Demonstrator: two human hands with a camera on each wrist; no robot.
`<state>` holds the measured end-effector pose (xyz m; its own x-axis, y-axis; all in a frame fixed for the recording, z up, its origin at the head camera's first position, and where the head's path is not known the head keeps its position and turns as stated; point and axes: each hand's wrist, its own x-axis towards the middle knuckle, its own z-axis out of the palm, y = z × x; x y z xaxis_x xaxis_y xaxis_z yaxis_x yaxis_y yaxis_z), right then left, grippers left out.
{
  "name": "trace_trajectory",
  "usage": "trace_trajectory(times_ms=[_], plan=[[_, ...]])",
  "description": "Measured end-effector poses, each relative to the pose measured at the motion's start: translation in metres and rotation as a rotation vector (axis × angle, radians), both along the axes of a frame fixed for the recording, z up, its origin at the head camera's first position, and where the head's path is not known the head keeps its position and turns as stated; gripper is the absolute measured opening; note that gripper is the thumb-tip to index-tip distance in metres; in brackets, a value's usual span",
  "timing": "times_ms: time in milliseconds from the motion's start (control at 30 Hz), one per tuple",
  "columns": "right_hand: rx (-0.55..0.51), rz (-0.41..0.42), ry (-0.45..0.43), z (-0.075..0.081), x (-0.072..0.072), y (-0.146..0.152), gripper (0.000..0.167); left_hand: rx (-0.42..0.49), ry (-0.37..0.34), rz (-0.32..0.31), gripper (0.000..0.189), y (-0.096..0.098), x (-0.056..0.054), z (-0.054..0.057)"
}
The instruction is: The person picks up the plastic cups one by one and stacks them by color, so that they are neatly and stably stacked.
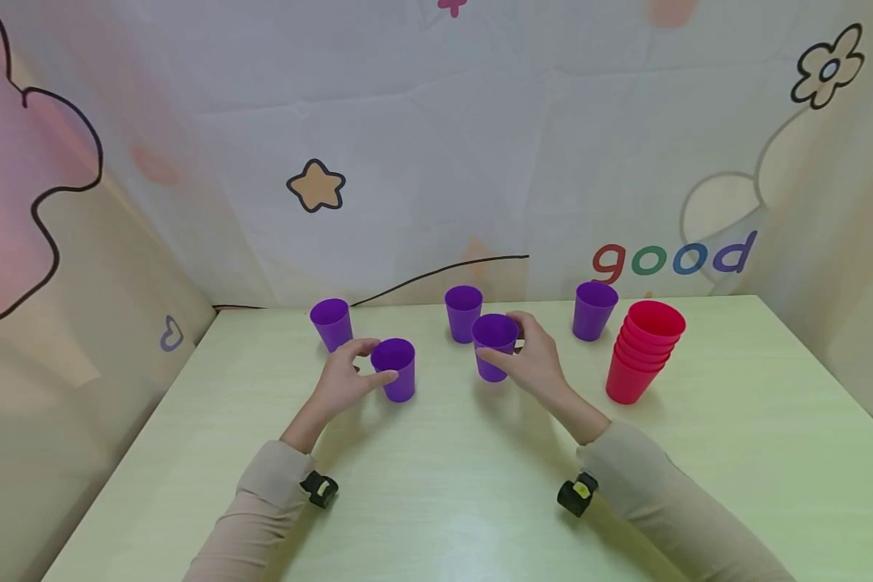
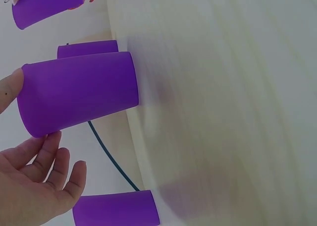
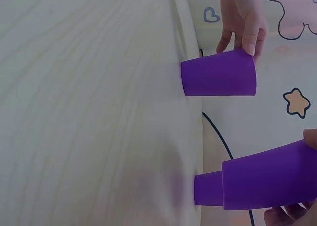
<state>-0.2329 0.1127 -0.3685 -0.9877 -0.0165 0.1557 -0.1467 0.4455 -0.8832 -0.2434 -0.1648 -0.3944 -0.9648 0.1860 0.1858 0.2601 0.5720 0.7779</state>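
My left hand (image 1: 343,381) pinches a purple cup (image 1: 400,373) near its rim, thumb on the near side and fingers behind. With thumb and fingers, my right hand (image 1: 531,356) grips another purple cup (image 1: 491,356) by its upper part. The right cup's base appears raised off the table; whether the left one touches it, I cannot tell. Both held cups have their mouths up. Behind my left hand is a purple cup (image 1: 331,322), its lower part partly hidden. A further purple cup (image 1: 461,311) stands just behind the right hand's cup.
At the back right stands one more purple cup (image 1: 592,311). Beside it, a stack of several red cups (image 1: 636,364) leans slightly. A pale wooden-grain table (image 1: 436,501) carries everything, with a printed cloth backdrop (image 1: 436,162) along its back edge.
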Motion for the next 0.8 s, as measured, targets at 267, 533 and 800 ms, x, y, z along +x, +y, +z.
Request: trace_trajectory(times_ms=[267, 533, 800], plan=[[-0.041, 0.033, 0.019, 0.010, -0.003, -0.014, 0.064, 0.019, 0.000, -0.013, 0.059, -0.001, 0.000, 0.000], [-0.045, 0.068, 0.029, 0.018, -0.007, -0.026, 0.064, 0.012, -0.006, -0.042, 0.056, -0.002, 0.000, 0.002], [-0.061, 0.091, 0.045, 0.027, -0.007, -0.036, 0.065, 0.030, -0.004, -0.078, 0.054, -0.005, -0.004, 0.000]])
